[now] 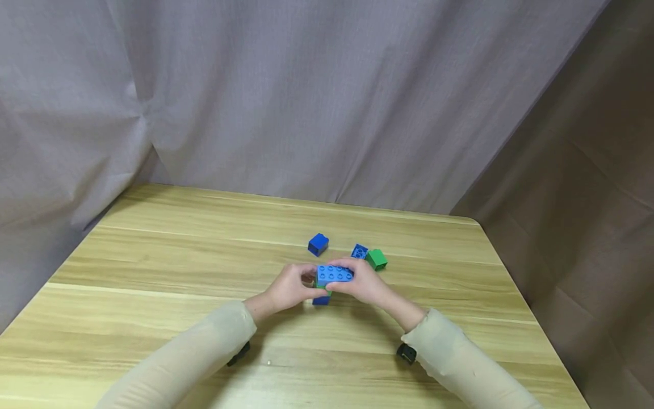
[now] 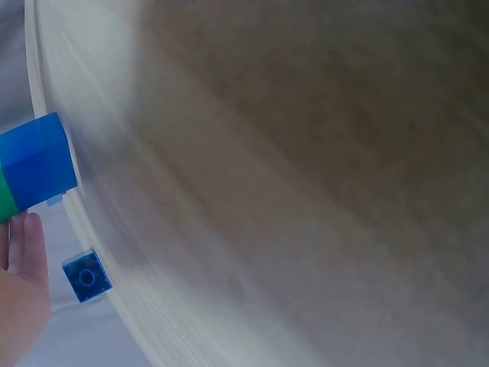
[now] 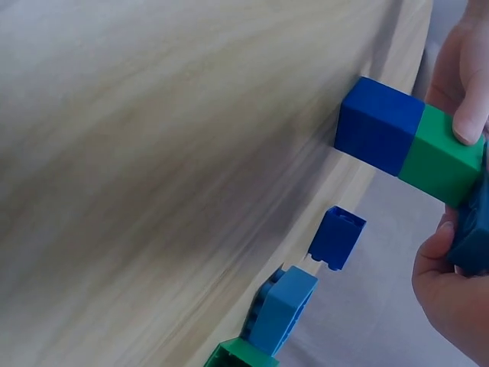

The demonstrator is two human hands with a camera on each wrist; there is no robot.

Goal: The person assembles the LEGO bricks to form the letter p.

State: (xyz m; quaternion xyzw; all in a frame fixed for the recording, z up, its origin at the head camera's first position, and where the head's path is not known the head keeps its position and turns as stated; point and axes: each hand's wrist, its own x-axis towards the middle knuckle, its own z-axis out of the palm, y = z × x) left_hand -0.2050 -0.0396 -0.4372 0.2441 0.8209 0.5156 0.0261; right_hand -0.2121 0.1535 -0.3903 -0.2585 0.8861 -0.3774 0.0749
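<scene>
A stack rises from the table, with a dark blue brick point(image 1: 321, 300) at the bottom and a green brick point(image 3: 443, 155) over it. My left hand point(image 1: 292, 288) grips the stack from the left, its thumb on the green brick. From the right, my right hand point(image 1: 364, 282) holds a lighter blue brick point(image 1: 334, 274) by its sides, thumb in front and fingers behind. This longer brick has its studs up and sits right over the green one. Only part of the left hand shows in the left wrist view, below the stack's dark blue base.
Behind the hands, a loose dark blue brick point(image 1: 318, 245) lies on the wooden table point(image 1: 179, 255). To its right, a blue brick point(image 1: 360, 251) and a green brick point(image 1: 377, 259) lie side by side. Grey curtains point(image 1: 306, 102) hang behind the table.
</scene>
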